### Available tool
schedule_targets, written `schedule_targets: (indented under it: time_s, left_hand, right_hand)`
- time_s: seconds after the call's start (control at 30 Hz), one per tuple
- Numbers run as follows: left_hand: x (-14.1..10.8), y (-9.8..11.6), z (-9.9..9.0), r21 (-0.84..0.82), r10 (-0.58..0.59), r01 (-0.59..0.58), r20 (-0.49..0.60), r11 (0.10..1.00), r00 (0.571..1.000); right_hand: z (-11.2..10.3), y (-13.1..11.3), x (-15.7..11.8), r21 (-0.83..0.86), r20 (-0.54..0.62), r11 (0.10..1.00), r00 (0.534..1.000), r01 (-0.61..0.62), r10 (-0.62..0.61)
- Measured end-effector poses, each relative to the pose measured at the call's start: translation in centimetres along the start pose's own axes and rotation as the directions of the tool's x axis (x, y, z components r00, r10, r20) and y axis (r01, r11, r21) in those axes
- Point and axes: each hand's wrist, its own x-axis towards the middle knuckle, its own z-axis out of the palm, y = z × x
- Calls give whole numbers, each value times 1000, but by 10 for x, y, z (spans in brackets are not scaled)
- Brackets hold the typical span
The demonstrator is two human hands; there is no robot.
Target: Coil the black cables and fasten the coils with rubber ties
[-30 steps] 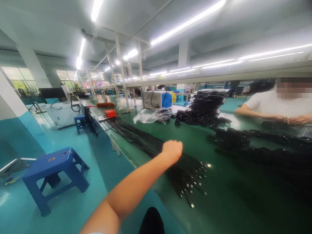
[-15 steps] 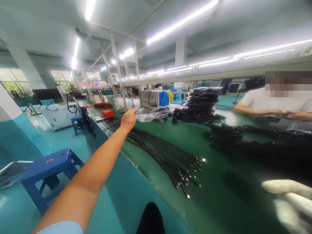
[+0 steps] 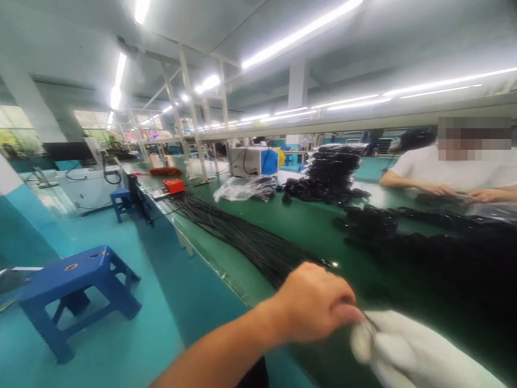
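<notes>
My left hand (image 3: 315, 304), bare, is closed with its thumb and fingertips pressed together over the near end of a bundle of black cables (image 3: 234, 231). Right beside its fingertips is my right hand (image 3: 398, 345), in a white glove, with its fingers curled. A thin dark strand, perhaps a cable, shows between the two hands; what they pinch is too blurred to name. The cables lie lengthwise along the green table (image 3: 258, 207), and my left hand and forearm hide most of their silver ends.
Across the table a person (image 3: 420, 167) in white handles something dark. Heaps of black coiled cables (image 3: 371, 221) lie at the right. A crumpled clear plastic bag (image 3: 244, 189), a blue and grey machine (image 3: 254, 161) and a red box (image 3: 173, 186) stand farther back. A blue stool (image 3: 81, 275) is left.
My left hand has come back from the far part of the table, near the plastic bag, to my right hand. The gloved hand has moved left to meet it.
</notes>
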Motion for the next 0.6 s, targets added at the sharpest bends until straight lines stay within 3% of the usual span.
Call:
schedule_targets:
  time_s: [0.07,0.13,0.23,0.4,0.6]
  left_hand:
    - [12,-9,-6,-63,-19,20,28,998,999]
    - [24,-21,-8,-166,-18,28,65,986,998]
    - [38,-35,-5,-336,-40,96,168,937,985]
    - [50,-36,-1,-386,-14,100,219,917,976]
    - [64,-34,9,-326,-24,101,233,940,972]
  right_hand:
    - [-1,3,4,145,34,989,999,8,-13]
    - [0,10,14,490,197,871,970,27,-142]
    - [0,22,30,710,329,704,897,-29,-295]
    - [-2,30,35,803,380,584,853,-114,-356]
    - [-3,30,37,788,415,601,835,-132,-361]
